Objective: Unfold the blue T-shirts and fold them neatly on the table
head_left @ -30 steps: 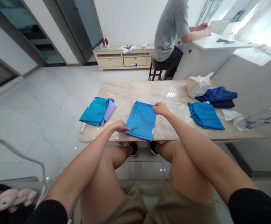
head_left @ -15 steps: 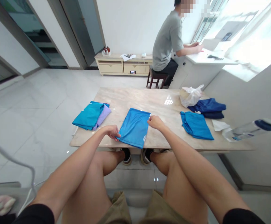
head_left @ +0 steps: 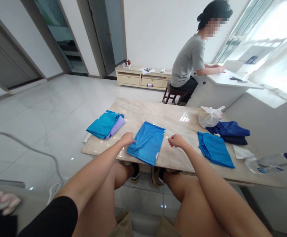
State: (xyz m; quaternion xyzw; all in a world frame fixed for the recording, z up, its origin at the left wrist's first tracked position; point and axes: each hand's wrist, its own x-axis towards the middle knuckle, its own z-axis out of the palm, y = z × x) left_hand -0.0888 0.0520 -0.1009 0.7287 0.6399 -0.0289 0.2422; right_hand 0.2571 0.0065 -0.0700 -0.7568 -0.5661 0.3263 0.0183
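Note:
A bright blue folded garment [head_left: 147, 143] with small white marks along its right side lies flat near the table's front edge. At its left edge is my left hand [head_left: 128, 138], fingers closed with the tips on the fabric's border. My right hand [head_left: 176, 141] hovers just right of the garment, apart from it, its fingers curled with nothing visible in them. To the left is a folded teal garment [head_left: 103, 124] overlapping a lilac one [head_left: 116, 126]. Another folded blue garment [head_left: 215, 149] rests on the right side.
On the marble-topped table [head_left: 143, 110], a white plastic bag [head_left: 210, 116], dark blue clothing [head_left: 228, 131], a tissue [head_left: 242, 152] and a clear bottle [head_left: 269, 163] stand at the right. Beyond it, a person [head_left: 189, 62] sits on a stool at a white desk [head_left: 229, 79].
My right hand has let go of the middle garment's right edge and moved off to the right. My left hand has shifted from its lower left corner up along the left edge. The view has tilted.

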